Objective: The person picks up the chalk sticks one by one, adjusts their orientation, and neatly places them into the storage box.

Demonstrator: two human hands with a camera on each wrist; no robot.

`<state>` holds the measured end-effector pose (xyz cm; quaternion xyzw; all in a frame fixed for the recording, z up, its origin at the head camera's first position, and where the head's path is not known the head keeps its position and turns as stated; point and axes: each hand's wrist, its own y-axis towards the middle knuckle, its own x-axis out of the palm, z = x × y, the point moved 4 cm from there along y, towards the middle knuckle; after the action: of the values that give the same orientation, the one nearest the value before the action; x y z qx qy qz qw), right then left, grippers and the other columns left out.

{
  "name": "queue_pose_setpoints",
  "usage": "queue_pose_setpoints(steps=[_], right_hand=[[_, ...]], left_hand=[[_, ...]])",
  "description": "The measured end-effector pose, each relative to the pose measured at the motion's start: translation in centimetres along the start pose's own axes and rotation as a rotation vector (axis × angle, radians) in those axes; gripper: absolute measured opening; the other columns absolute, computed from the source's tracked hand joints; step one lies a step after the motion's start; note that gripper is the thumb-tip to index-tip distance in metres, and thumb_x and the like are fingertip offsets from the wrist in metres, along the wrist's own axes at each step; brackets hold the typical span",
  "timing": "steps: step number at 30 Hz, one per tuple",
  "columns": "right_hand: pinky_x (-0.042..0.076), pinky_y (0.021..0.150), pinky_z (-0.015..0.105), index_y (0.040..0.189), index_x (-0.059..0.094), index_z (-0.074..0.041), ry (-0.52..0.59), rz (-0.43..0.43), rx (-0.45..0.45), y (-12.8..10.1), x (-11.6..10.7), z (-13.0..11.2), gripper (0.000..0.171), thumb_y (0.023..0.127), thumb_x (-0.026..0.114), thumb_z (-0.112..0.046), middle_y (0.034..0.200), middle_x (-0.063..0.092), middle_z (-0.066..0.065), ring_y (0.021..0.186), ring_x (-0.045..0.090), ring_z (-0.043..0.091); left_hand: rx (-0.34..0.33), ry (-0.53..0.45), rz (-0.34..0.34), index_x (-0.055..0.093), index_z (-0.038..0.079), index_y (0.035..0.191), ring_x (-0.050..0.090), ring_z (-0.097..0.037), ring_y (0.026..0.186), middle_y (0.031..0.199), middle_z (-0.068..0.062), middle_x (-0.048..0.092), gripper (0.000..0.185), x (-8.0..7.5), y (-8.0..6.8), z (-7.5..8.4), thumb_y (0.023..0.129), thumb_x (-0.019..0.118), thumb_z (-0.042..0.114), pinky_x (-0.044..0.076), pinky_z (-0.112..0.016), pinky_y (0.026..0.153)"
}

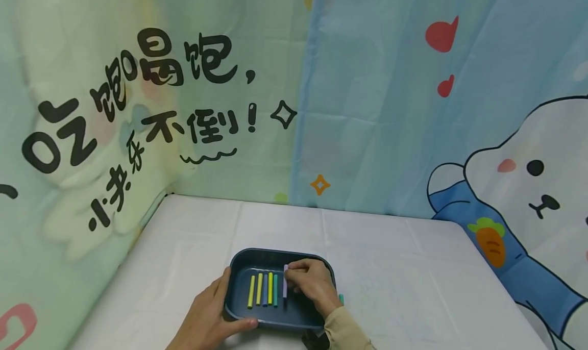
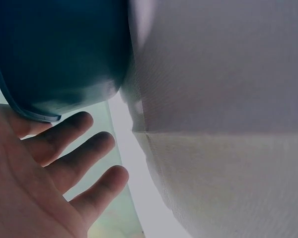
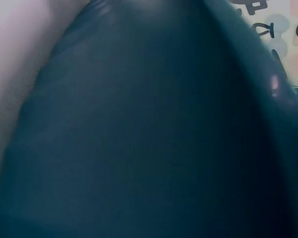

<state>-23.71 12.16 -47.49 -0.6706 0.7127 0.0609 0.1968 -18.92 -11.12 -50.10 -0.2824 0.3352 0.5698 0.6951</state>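
A dark blue tray (image 1: 300,314) sits on the white-covered table. Inside, several chalk-like sticks stand side by side in a row: yellow ones, a blue one (image 1: 265,290) and a teal one (image 1: 275,291). My right hand (image 1: 314,283) is over the tray's right half and pinches a lilac stick (image 1: 285,281) to the right of that row. Around the tray's near left corner lies my left hand (image 1: 209,309), thumb at the near rim. The left wrist view shows its fingers (image 2: 82,168) straight and spread, beside the tray's outer wall (image 2: 64,64). Tray surface (image 3: 139,124) fills the right wrist view.
Just outside the tray's right side, a teal stick (image 1: 341,299) shows past the right wrist. Something black (image 1: 316,340) is under the right sleeve. Printed curtains (image 1: 367,110) hang behind and to the left of the white table (image 1: 413,289).
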Motion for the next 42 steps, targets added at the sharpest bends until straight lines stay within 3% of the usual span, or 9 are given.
queue_pose_setpoints(steps=[14, 26, 42], right_hand=[[0.052, 0.053, 0.028, 0.098, 0.073, 0.003, -0.137, 0.015, -0.036, 0.3, 0.9, 0.2, 0.021, 0.080, 0.074, -0.009, 0.069, 0.070, 0.003, 0.058, 0.062, 0.013], [0.053, 0.052, 0.028, 0.092, 0.073, 0.001, -0.242, 0.023, -0.036, 0.5, 1.7, 0.4, 0.013, 0.081, 0.076, -0.005, 0.071, 0.067, 0.004, 0.059, 0.062, 0.013], [0.055, 0.054, 0.029, 0.091, 0.073, -0.001, -0.241, 0.030, -0.024, 0.6, 1.9, 0.9, 0.012, 0.081, 0.077, -0.006, 0.073, 0.068, 0.004, 0.061, 0.064, 0.014]], left_hand=[[-0.001, -0.005, -0.005, 0.020, 0.004, 0.162, 0.048, -0.038, 0.134, 0.152, -0.021, 0.043, 0.131, -0.2, 0.0, 0.3, 0.070, 0.068, 0.084, 0.043, -0.057, 0.107], [0.019, -0.004, 0.020, 0.021, 0.004, 0.162, 0.050, -0.036, 0.133, 0.151, -0.020, 0.046, 0.130, -0.4, -0.2, 0.1, 0.070, 0.069, 0.083, 0.045, -0.055, 0.106], [0.029, -0.011, 0.023, 0.023, 0.003, 0.161, 0.049, -0.036, 0.134, 0.152, -0.021, 0.045, 0.128, -0.2, -0.1, -0.2, 0.071, 0.071, 0.080, 0.044, -0.053, 0.107]])
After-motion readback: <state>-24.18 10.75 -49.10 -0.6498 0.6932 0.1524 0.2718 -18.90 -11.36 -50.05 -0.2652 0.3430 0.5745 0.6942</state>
